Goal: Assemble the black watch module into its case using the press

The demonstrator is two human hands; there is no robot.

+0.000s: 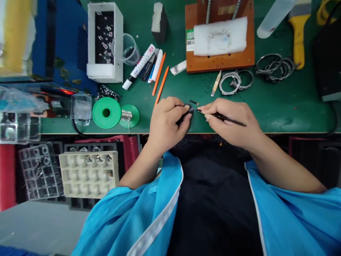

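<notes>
Green bench top (277,119), small dark part (189,108) near its front edge, between our hands; can't tell if it rests on the bench or is held just above. Main risk, we'd say: thin black stick (230,120) skids off the part and marks it or pokes our left fingertips, since they sit right by the tip. Cause would be too much push or a loose grip on something that small. Second risk: part pops out and drops off the edge toward our lap. Left hand (169,119): thumb and index pinching the part, nearly closed, other fingers curled. Right hand (233,115): fingertips closed on the stick, pen-style, tip at the part; contact too small to confirm. Metal rings (222,81) lie beyond, well apart from the part.
</notes>
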